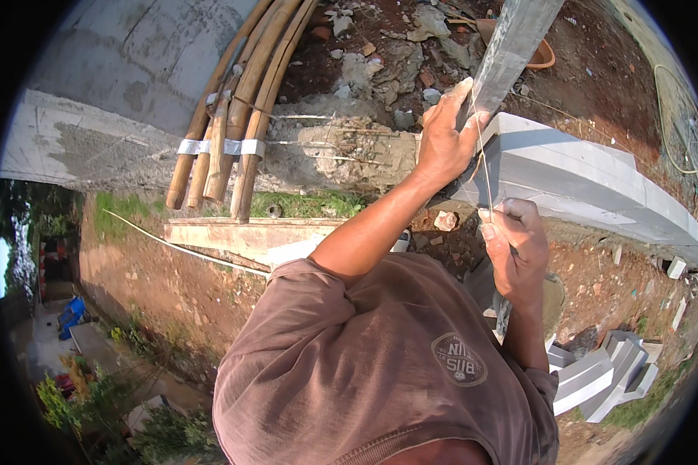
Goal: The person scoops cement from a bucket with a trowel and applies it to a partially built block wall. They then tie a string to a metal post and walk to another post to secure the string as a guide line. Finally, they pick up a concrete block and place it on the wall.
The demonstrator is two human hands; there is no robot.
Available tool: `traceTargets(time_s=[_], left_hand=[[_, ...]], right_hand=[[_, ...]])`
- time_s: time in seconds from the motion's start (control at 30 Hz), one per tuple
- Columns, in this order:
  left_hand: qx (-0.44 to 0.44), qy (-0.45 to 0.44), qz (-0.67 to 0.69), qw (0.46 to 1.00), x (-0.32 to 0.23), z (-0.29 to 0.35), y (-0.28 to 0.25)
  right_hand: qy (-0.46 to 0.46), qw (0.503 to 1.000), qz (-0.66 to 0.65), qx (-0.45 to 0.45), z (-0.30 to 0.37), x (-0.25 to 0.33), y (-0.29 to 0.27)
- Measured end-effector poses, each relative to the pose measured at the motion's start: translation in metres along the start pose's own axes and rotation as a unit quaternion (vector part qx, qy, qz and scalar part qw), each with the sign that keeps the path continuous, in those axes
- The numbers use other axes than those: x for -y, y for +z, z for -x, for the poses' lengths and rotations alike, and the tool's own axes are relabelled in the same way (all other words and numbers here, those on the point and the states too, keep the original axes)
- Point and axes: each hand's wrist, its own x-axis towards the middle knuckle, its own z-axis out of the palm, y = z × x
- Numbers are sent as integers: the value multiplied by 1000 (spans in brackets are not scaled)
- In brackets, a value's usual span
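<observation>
A grey upright post (512,50) comes down from the top of the view to the end of a pale block wall (589,174). My left hand (444,139) is against the post's lower part, with thumb and index finger apart at its edge; the other fingers are partly hidden. A thin string (482,159) runs down along the post, past the left fingertips and the wall's end. Its lower part is pinched between thumb and fingers of my right hand (517,244), which is closed, nearer my body.
Bamboo poles (240,101), bound with a white strip, lean to the left beside a rough concrete beam (349,155). Rubble (388,66) and an orange basin (543,56) lie beyond. Loose pale blocks (597,376) are piled at lower right. A wooden board (240,232) lies at left.
</observation>
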Motion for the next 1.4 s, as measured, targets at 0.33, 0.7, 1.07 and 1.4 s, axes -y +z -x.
traceTargets(time_s=[0.33, 0.7, 1.07, 1.4], left_hand=[[66, 1, -3, 998, 7, -4, -9], [67, 2, -6, 998, 12, -5, -6], [85, -72, 175, 978, 8, -10, -18], [140, -315, 328, 880, 5, -85, -8]], right_hand=[[84, 991, 99, 6, -8, -9, -46], [124, 960, 232, 95, -152, -64, -113], [93, 893, 389, 206, -217, -73, -89], [-144, 836, 492, 195, -260, -75, -28]])
